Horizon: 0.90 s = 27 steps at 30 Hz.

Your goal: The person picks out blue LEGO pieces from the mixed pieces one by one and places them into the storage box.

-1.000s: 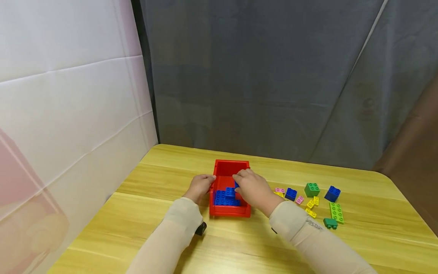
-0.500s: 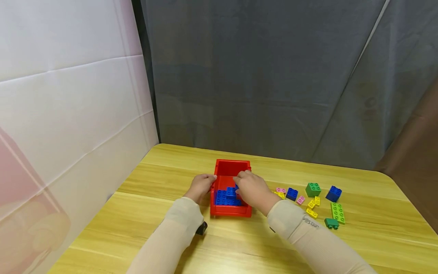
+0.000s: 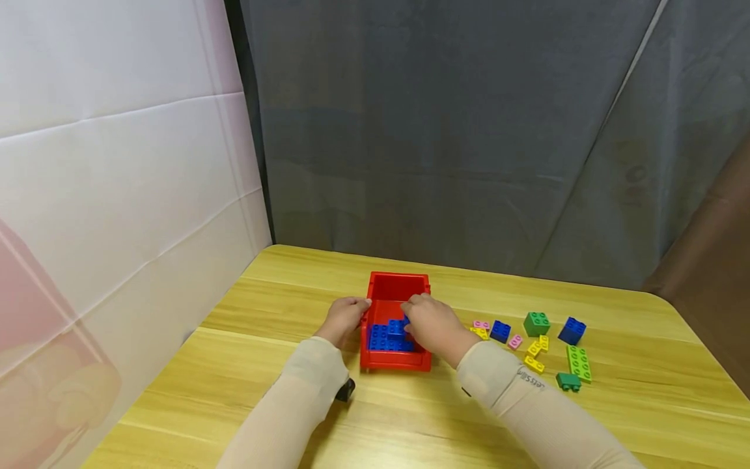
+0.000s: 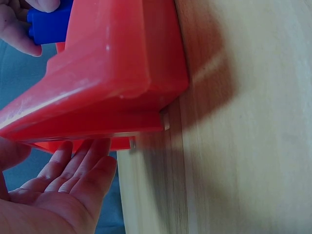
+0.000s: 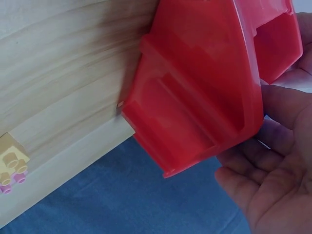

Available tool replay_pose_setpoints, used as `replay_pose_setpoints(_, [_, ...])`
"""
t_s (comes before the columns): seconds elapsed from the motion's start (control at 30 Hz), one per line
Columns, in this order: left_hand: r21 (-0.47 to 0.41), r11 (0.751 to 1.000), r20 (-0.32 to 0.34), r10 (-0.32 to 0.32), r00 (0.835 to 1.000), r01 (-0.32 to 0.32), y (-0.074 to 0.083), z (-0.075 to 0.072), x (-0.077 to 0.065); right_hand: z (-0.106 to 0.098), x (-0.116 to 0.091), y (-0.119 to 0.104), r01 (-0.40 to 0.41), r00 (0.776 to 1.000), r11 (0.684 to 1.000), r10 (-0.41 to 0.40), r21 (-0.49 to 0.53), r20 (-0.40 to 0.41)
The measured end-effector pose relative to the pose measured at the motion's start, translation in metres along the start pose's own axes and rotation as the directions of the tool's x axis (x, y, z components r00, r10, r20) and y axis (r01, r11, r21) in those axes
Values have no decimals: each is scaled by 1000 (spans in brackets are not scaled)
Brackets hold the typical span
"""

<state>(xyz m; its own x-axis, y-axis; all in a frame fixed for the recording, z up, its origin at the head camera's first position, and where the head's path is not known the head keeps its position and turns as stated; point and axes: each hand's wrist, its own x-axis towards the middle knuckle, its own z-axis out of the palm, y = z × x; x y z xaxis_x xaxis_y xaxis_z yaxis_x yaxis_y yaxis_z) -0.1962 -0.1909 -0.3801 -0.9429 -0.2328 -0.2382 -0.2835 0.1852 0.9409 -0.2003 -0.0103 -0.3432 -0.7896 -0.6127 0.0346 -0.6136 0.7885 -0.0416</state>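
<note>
A red open-fronted plastic bin [image 3: 395,361] stands on the table. My left hand [image 3: 342,319] holds its left wall, thumb at the rim and fingers along the outside, as the left wrist view shows. Blue toy bricks [image 3: 381,339] lie in the near end of the bin, with a smaller blue brick [image 3: 396,328] on top. My right hand [image 3: 432,324] reaches over the right wall. In the left wrist view its thumb and finger pinch a blue brick [image 4: 51,23]. From the right wrist camera, the bin wall hides that brick and the fingertips.
Loose bricks lie to the right of the bin: a green one [image 3: 536,324], two blue ones, one of them farther right [image 3: 571,331], several yellow ones [image 3: 534,365], pink ones [image 3: 515,342], a long lime one [image 3: 579,363] and a dark green one [image 3: 568,382]. A grey curtain [image 3: 410,130] hangs behind.
Both hands stay at the bin with barely any movement. The right fingers shift very slightly over the blue brick. The loose bricks keep their places.
</note>
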Motion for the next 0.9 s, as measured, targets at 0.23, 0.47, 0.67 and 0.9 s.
replay_pose_setpoints(0.23, [-13,1000,1,-19,1000,19,-1,-2,1,-2,1,1,23,1000,999,-23,-23,-18])
replay_pose_setpoints(0.47, [-21,1000,1,-14,1000,14,0,-2,0,-3,3,-3,10,1000,999,-10,-44,15])
replay_pose_setpoints(0.67, [-31,1000,0,2,1000,-2,0,-2,-1,-2,3,-3,1,999,999,1,-46,32])
replay_pose_setpoints(0.9, [-26,1000,13,-1,1000,1,0,-2,-2,3,6,-2,1,999,999,1,-47,40])
